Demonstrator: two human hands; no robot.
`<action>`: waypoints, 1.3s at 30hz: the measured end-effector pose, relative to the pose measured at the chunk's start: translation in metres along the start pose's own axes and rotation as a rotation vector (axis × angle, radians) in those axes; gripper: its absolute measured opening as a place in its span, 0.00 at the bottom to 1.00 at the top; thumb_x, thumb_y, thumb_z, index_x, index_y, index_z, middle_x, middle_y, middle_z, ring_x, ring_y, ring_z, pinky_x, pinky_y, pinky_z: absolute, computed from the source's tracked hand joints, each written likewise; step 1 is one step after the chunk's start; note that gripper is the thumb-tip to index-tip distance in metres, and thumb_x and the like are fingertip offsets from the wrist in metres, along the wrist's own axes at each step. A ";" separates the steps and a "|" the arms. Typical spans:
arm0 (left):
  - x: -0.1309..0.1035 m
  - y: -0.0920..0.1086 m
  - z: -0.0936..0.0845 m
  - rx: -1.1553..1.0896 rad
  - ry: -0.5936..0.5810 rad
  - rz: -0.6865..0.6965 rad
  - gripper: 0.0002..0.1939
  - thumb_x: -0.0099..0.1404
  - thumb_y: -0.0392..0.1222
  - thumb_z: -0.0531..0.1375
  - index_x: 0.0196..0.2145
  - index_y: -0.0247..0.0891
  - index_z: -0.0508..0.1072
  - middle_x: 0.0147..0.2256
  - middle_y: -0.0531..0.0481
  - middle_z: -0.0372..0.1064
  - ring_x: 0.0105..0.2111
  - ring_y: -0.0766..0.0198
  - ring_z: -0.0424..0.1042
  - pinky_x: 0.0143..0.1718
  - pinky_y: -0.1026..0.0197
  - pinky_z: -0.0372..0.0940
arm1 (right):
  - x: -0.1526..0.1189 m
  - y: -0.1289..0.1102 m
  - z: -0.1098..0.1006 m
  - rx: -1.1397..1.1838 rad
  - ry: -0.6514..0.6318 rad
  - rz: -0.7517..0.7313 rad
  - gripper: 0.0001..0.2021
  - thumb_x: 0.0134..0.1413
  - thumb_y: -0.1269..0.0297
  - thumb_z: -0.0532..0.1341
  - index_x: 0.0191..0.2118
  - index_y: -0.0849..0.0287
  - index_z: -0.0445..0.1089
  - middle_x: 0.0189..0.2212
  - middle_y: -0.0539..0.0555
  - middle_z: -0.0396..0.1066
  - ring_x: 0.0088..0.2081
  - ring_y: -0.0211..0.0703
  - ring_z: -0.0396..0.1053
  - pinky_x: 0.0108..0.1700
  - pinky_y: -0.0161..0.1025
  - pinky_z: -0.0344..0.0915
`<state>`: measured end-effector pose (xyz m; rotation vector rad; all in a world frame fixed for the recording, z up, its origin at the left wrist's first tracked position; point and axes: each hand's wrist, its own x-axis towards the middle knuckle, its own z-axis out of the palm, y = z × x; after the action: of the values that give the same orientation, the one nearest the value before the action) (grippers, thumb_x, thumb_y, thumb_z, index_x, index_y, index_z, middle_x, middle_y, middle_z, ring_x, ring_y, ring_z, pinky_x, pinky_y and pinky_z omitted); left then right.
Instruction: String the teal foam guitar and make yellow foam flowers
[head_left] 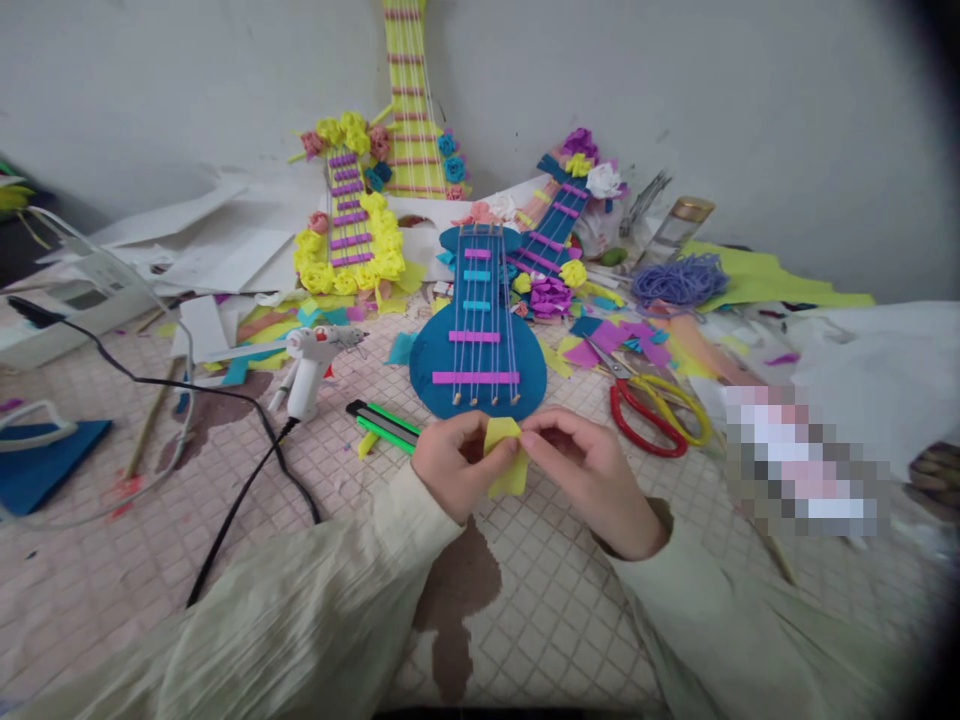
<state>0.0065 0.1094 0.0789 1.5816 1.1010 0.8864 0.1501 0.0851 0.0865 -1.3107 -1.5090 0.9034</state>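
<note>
A small yellow paper piece [507,474] is pinched between the thumb and fingers of my left hand [459,462]. My right hand [592,470] has its thumb and index finger pressed together at the paper's right edge. Just beyond both hands lies a blue paper guitar [478,315] with white strings and pink and light-blue strips. A green and black utility knife [382,426] rests beside my left hand, its near end hidden behind the hand. Scissors with red and yellow handles [651,410] lie open to the right.
A white glue gun [309,370] with a black cord stands at the left. Behind are yellow paper guitars [349,215] with paper flowers, another blue guitar [553,228], purple yarn [679,281], a glass jar [681,222] and paper scraps. A blue sheet [45,465] lies far left.
</note>
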 end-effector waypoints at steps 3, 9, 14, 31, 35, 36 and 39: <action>-0.001 0.001 0.001 0.017 -0.052 0.000 0.13 0.53 0.47 0.57 0.20 0.34 0.65 0.18 0.52 0.63 0.19 0.70 0.62 0.19 0.67 0.59 | 0.000 -0.001 0.000 0.045 -0.012 -0.002 0.04 0.50 0.65 0.58 0.28 0.58 0.68 0.28 0.51 0.67 0.32 0.39 0.65 0.33 0.36 0.64; -0.002 -0.001 0.003 0.045 -0.071 0.021 0.13 0.53 0.47 0.57 0.19 0.34 0.65 0.18 0.53 0.63 0.19 0.70 0.61 0.19 0.68 0.59 | 0.000 -0.001 0.001 0.095 -0.031 0.016 0.05 0.50 0.64 0.57 0.27 0.58 0.67 0.26 0.50 0.65 0.30 0.38 0.64 0.31 0.36 0.63; -0.002 0.000 0.003 0.041 -0.072 0.015 0.14 0.53 0.47 0.57 0.18 0.35 0.64 0.17 0.53 0.61 0.19 0.70 0.60 0.18 0.68 0.58 | -0.001 -0.002 0.002 0.125 -0.020 0.039 0.05 0.50 0.64 0.57 0.27 0.58 0.66 0.26 0.49 0.64 0.30 0.37 0.63 0.31 0.35 0.62; 0.001 -0.002 -0.001 -0.012 -0.020 -0.035 0.12 0.52 0.46 0.57 0.21 0.34 0.66 0.18 0.52 0.64 0.19 0.68 0.63 0.18 0.67 0.59 | 0.002 0.001 0.000 0.072 -0.014 0.079 0.04 0.47 0.64 0.59 0.26 0.59 0.68 0.26 0.50 0.67 0.30 0.38 0.65 0.32 0.36 0.63; 0.000 -0.002 0.001 0.002 -0.050 -0.040 0.13 0.52 0.47 0.57 0.20 0.34 0.66 0.19 0.51 0.65 0.19 0.68 0.63 0.17 0.67 0.59 | 0.002 0.000 0.001 0.122 -0.023 0.105 0.04 0.47 0.64 0.59 0.27 0.59 0.68 0.27 0.51 0.68 0.31 0.38 0.65 0.33 0.36 0.64; -0.001 -0.002 0.001 0.000 -0.055 -0.035 0.13 0.52 0.47 0.58 0.21 0.34 0.67 0.19 0.51 0.66 0.20 0.68 0.64 0.18 0.67 0.59 | 0.002 0.000 0.001 0.125 -0.020 0.109 0.04 0.47 0.64 0.59 0.27 0.59 0.68 0.26 0.50 0.68 0.30 0.38 0.65 0.33 0.36 0.64; -0.001 0.000 0.001 0.004 -0.035 -0.002 0.12 0.53 0.46 0.57 0.21 0.34 0.67 0.20 0.50 0.67 0.20 0.68 0.65 0.19 0.67 0.61 | 0.002 0.000 0.000 0.138 0.001 0.122 0.05 0.46 0.64 0.60 0.25 0.58 0.67 0.24 0.49 0.67 0.29 0.38 0.64 0.31 0.36 0.62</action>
<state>0.0070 0.1084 0.0785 1.5929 1.0796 0.8524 0.1502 0.0870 0.0866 -1.3123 -1.3531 1.0652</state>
